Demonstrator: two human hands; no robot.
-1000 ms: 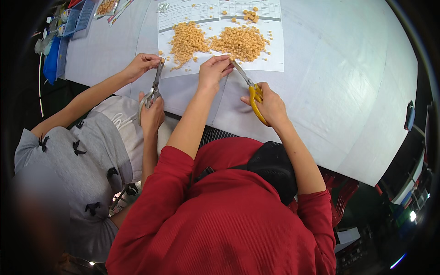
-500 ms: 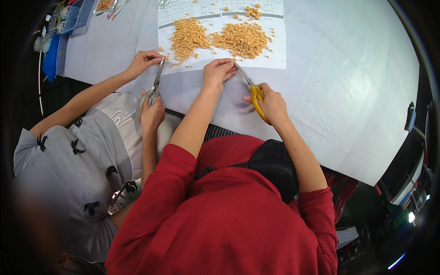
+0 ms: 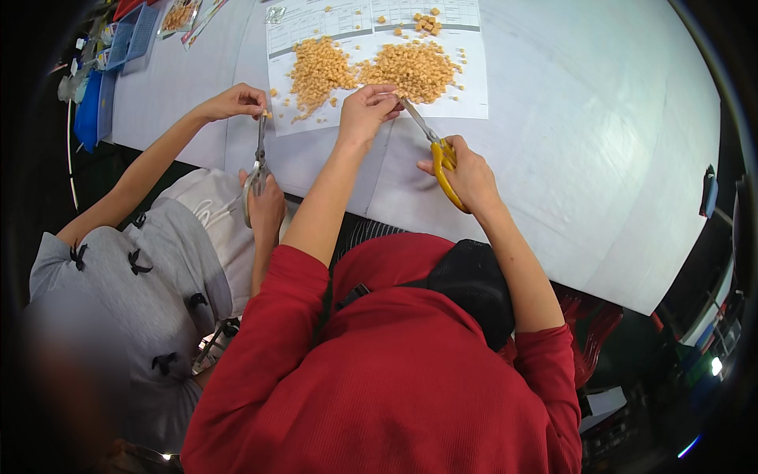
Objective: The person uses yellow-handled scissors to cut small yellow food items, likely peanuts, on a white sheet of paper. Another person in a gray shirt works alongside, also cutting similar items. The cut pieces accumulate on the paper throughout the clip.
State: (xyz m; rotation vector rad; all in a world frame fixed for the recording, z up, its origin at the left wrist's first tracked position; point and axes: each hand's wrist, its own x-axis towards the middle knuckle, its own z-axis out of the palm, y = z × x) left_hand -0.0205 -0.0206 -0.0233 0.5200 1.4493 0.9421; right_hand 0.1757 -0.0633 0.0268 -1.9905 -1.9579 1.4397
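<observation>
My left hand [image 3: 368, 115] is closed in a pinch at the near edge of an orange pile; whatever its fingertips hold is too small and hidden to make out. My right hand [image 3: 472, 175] grips yellow-handled scissors [image 3: 445, 180], their blade tips reaching the left fingertips. Two piles of small orange cubes, a left pile [image 3: 320, 71] and a right pile [image 3: 412, 71], lie on a printed paper sheet [image 3: 474, 79]. A few larger cubes [image 3: 427, 24] sit beyond the right pile.
On my left a person in grey [image 3: 170, 261] holds metal scissors [image 3: 258, 170] in one hand and a small orange piece [image 3: 268, 114] in the other. A blue basket [image 3: 130, 38] and a packet of orange bits [image 3: 180, 16] stand at the table's far left.
My left hand has shifted slightly left and away from me, and the scissor tips have followed. The co-worker's hands and scissors have moved left, away from the sheet.
</observation>
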